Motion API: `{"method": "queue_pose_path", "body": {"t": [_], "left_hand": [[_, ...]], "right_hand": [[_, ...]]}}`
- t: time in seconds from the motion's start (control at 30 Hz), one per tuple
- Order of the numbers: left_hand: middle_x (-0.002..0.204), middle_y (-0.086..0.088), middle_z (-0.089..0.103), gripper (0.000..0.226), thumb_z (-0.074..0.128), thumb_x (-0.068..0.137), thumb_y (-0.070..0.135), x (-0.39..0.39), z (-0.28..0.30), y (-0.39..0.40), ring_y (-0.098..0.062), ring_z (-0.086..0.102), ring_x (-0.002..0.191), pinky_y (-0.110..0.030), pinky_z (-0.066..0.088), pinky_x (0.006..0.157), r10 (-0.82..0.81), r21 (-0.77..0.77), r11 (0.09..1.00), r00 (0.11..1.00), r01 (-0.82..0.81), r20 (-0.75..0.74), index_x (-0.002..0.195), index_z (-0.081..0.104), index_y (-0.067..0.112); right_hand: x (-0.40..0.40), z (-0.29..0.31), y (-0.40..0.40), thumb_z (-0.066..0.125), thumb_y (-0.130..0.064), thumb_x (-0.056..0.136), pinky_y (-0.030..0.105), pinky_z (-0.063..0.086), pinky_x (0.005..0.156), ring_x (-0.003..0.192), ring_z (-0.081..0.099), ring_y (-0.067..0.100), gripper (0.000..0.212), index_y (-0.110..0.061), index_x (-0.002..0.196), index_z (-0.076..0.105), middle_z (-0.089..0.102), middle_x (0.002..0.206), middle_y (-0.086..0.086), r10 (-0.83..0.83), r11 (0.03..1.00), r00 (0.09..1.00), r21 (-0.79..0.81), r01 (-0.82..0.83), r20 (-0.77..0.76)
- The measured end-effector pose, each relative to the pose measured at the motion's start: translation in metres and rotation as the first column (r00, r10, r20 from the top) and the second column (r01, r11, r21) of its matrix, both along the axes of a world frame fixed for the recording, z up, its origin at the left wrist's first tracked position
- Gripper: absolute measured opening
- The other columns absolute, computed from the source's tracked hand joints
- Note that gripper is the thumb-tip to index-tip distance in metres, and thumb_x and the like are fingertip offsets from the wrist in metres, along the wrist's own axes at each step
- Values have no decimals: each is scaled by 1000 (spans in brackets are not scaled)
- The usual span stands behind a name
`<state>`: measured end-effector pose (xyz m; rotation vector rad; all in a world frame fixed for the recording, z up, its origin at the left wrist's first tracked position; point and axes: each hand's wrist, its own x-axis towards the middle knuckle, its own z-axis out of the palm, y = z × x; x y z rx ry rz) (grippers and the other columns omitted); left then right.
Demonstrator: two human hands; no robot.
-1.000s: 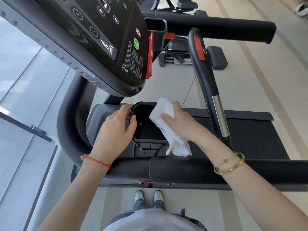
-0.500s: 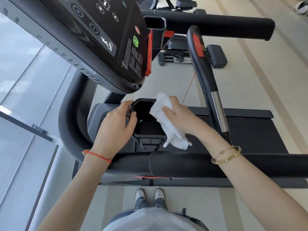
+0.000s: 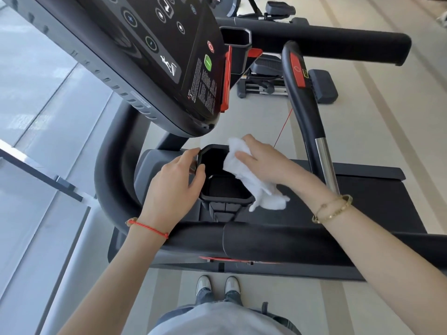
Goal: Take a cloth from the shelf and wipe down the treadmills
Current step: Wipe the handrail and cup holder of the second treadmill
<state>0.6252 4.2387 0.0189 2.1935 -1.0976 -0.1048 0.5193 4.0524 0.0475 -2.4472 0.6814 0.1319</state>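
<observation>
The landmark here is the black moulded plastic cup holder (image 3: 226,176), sitting just below the treadmill's dark slanted console (image 3: 154,52). The left hand (image 3: 173,189) is on the holder's left rim, thumb hooked over the edge and fingers curled round the outside, bracing it. The right hand (image 3: 263,163) is on the holder's right rim, fingers laid fairly straight on top of the crumpled white cloth (image 3: 249,176) and pressing it down, thumb hidden beneath. The cloth drapes across that right rim, its long axis running from the far rim down toward the person, with its loose tail hanging outside the holder above the black padded handrail (image 3: 302,240). The right hand alone has the cloth, so it looks best placed to sweep leftward into the holder's bowl.
</observation>
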Motion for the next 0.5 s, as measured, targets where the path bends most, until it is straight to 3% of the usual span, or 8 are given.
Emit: {"method": "queue_pose_path", "body": {"t": [0.13,0.3,0.4,0.5], "left_hand": [[104,1,69,37,52,97,32,1,-1,0,-22,67,94,-47,55,80,23,-8,1000,1000,-23,2,132,55,17],[102,2,68,37,53,96,30,0,0,-1,-23,67,92,-47,55,78,22,-15,1000,1000,-22,-17,131,55,18],[101,3,68,37,53,96,30,1,1,-1,-22,67,92,-47,55,79,19,-15,1000,1000,-20,-19,131,55,18],[102,4,68,34,54,97,29,-1,3,-2,-21,66,94,-46,55,81,27,-13,1000,999,-27,-28,129,55,20]], "right_hand": [[17,6,-13,39,-42,103,31,30,56,67,47,15,25,-17,108,43,48,73,-3,211,974,976,-80,-214,-48],[37,4,1,36,-44,103,37,31,62,74,47,22,25,-19,103,42,53,88,-8,339,891,939,-302,-338,-52],[35,2,3,38,-45,103,36,31,67,81,48,21,32,-19,117,48,62,110,-3,297,898,955,-339,-282,-7],[16,0,0,43,-44,101,36,31,65,83,54,23,31,-18,116,51,60,93,-3,131,975,989,-188,-116,66]]}}
